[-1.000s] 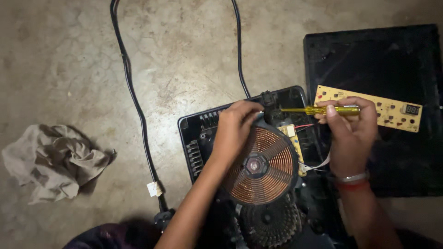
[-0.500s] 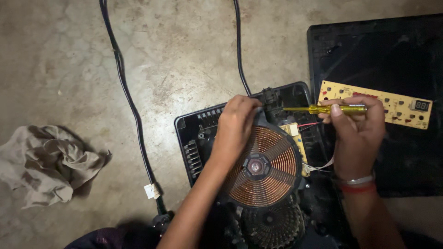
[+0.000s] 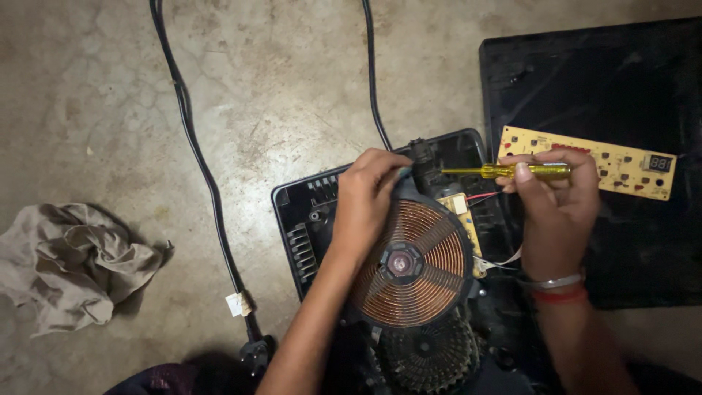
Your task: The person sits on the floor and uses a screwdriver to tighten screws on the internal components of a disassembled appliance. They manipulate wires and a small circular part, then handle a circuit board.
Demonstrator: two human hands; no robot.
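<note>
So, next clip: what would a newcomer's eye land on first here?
First the round copper coil at centre, tilted up over the opened black cooker base, with the left hand gripping its upper edge. Next, the yellow-handled screwdriver held level in the right hand, its tip pointing left toward the coil's top. A crumpled beige rag lies on the concrete floor, far left.
</note>
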